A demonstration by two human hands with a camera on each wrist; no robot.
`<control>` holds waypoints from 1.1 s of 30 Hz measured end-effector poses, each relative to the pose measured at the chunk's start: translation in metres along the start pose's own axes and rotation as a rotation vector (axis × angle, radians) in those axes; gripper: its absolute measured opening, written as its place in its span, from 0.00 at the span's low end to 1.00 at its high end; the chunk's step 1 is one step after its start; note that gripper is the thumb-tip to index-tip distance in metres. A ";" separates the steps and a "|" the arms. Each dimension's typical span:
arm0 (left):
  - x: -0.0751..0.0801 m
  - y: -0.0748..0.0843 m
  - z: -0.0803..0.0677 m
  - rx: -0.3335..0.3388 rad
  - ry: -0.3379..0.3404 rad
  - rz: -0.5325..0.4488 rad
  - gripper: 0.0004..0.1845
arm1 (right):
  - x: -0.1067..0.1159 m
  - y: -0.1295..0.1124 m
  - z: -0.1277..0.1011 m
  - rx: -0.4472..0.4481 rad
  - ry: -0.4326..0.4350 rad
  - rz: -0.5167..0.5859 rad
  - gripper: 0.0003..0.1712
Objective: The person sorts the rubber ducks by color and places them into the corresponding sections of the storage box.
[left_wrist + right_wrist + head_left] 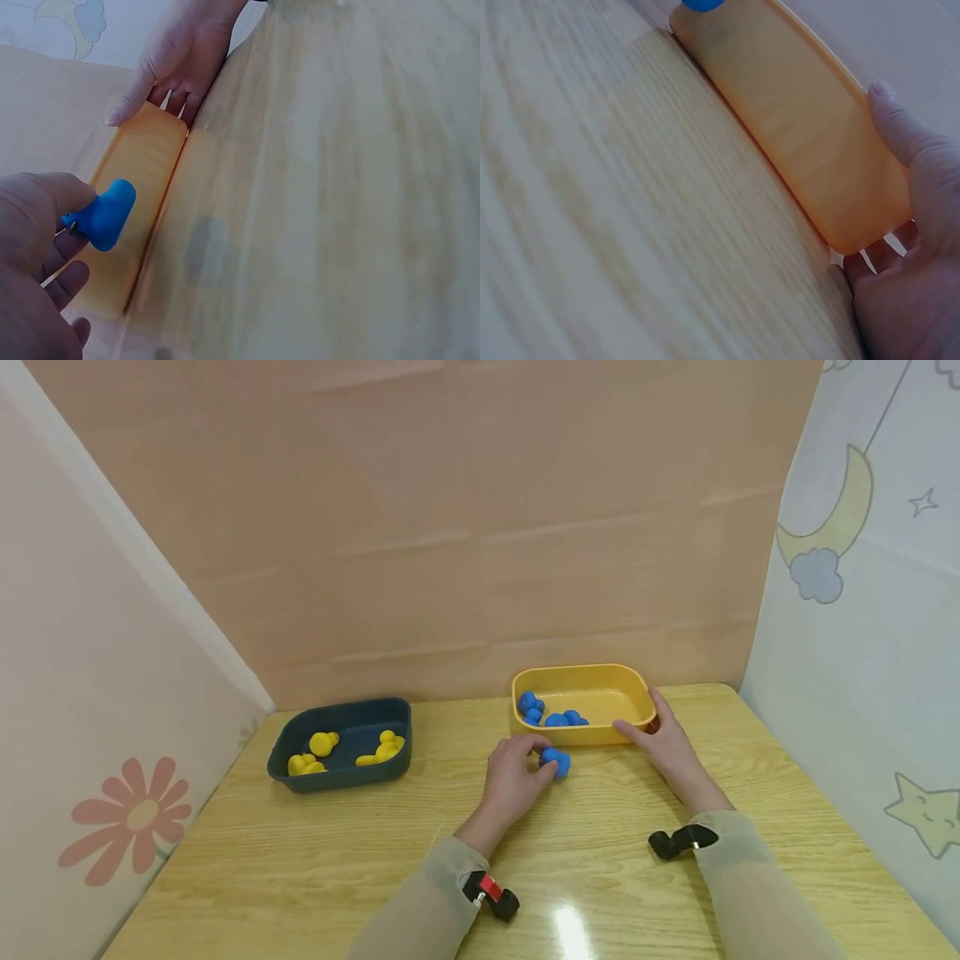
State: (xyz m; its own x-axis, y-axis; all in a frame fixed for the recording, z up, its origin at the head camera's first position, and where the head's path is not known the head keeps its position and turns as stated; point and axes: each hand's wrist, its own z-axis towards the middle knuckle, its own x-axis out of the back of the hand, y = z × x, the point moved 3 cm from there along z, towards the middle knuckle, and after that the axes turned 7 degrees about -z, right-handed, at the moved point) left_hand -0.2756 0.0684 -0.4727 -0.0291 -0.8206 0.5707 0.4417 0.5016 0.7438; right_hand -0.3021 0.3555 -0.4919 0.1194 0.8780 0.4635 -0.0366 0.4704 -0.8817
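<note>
My left hand pinches a small, rounded blue toy between thumb and fingers. In the left wrist view the blue toy shows a knobbed shape, held just before the front wall of a yellow plastic bin. Several similar blue toys lie in the left part of that bin. At the bin's right end my right hand grips the corner. The right wrist view shows its thumb at the upper rim and the other fingers around the end wall.
To the left stands a dark blue bin with several yellow toys in it. Both bins rest on a wood-grain table, near its back edge. Behind the table hangs a tan cloth; printed cloths flank both sides.
</note>
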 end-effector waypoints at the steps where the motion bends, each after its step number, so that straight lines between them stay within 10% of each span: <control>1: 0.001 0.001 0.000 -0.013 0.007 -0.006 0.11 | 0.000 0.000 0.000 -0.002 0.000 -0.001 0.68; 33: 0.023 0.018 0.050 -0.132 0.182 -0.031 0.13 | 0.000 -0.001 0.001 0.006 -0.001 -0.007 0.66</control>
State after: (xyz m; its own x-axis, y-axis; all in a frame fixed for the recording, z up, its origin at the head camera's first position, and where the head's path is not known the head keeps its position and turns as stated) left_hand -0.3127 0.0721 -0.4287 0.1126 -0.8770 0.4670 0.5572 0.4449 0.7011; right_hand -0.3028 0.3551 -0.4910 0.1185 0.8746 0.4702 -0.0420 0.4775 -0.8776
